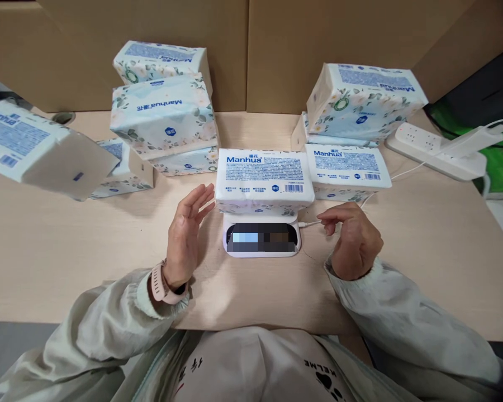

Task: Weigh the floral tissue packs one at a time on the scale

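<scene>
A tissue pack (265, 181) with printed text rests on a small white scale (262, 252), whose display is pixelated. My left hand (184, 237) is open just left of the pack, fingers stretched out and apart from it. My right hand (354, 240) hovers to the right of the scale, fingers loosely bent, with nothing visible in them. Its fingertips are close to the white cable (310, 224) plugged into the scale's side. Another tissue pack (347, 167) sits directly right of the one on the scale.
Stacked tissue packs (163, 111) stand at the back left, and another stack (364, 103) at the back right. At the far left a tissue pack (20, 148) leans at a tilt. A white power strip (436, 153) lies on the right. Cardboard (151, 33) walls the table's rear.
</scene>
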`<state>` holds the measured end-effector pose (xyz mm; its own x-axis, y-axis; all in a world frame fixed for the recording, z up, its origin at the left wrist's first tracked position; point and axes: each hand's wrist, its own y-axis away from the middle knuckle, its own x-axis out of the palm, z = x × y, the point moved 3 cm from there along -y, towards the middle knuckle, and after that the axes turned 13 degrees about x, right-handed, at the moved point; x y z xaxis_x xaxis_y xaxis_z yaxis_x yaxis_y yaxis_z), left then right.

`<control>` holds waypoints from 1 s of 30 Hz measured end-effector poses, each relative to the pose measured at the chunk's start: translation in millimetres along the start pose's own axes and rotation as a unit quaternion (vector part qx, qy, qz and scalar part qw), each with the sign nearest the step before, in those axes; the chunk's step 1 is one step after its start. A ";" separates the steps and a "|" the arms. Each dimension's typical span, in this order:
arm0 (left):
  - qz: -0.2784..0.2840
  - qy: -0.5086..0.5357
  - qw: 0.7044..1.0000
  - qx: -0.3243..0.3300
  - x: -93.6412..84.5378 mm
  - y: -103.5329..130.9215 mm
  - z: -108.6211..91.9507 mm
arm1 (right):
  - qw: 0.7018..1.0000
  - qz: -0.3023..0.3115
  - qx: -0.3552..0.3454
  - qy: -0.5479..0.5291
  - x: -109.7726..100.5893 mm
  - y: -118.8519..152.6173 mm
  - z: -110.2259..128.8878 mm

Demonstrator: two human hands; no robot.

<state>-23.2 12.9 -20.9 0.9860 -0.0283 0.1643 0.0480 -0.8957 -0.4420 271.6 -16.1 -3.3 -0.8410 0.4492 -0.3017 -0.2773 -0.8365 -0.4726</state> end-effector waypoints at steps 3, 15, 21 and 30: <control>0.008 0.004 1.000 0.002 0.2 0.1 -0.5 | 1.000 -0.010 -0.017 -0.005 0.1 -0.6 -1.2; -0.011 0.023 1.000 0.000 -0.3 -0.4 -2.0 | 1.000 -0.007 -0.008 -0.003 2.0 -1.8 1.0; -0.003 0.032 0.999 0.013 -0.2 0.3 -3.1 | 1.000 -0.024 -0.012 -0.001 2.3 -1.5 -2.0; 0.049 0.001 0.997 0.056 5.2 1.1 -7.8 | 0.999 0.004 -0.011 0.031 2.2 -4.1 -4.8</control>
<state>-19.3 8.3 -13.6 0.9864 -0.1144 0.1176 -0.0310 -0.8337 -0.5514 273.2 -10.1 -6.0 -0.8126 0.4612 -0.3562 -0.2591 -0.8335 -0.4880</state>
